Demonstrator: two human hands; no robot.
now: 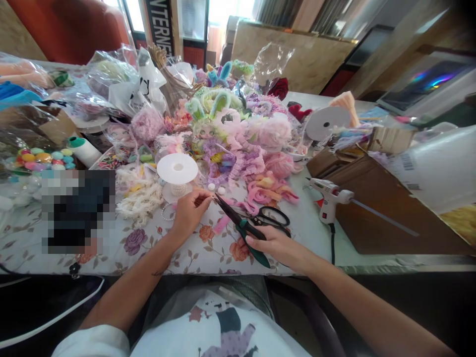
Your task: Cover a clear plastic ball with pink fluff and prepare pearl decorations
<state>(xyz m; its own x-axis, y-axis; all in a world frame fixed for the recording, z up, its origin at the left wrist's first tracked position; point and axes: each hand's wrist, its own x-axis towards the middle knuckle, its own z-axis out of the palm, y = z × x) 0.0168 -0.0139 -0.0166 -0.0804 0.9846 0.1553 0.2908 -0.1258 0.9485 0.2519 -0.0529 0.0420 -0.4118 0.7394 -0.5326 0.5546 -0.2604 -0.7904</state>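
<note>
My right hand (273, 245) grips the dark green handles of long-nose pliers (232, 213). The pliers point up and left, and their tip meets the fingertips of my left hand (193, 210). That hand is pinched on something small and pale that I cannot make out. Just beyond the fingers lie two white balls (216, 189). A white spool (177, 169) stands behind my left hand, with a string of pearly beads (168, 211) beside the wrist. Black-handled scissors (273, 218) rest on the flowered cloth behind the pliers.
Pink yarn and ruffled trim (273, 188) pile up at the centre back. A glue gun (329, 196) stands at the right, before a cardboard box (394, 208). Cream yarn (139, 196), a thread cone (84, 151) and a blurred dark object (76, 210) are at the left.
</note>
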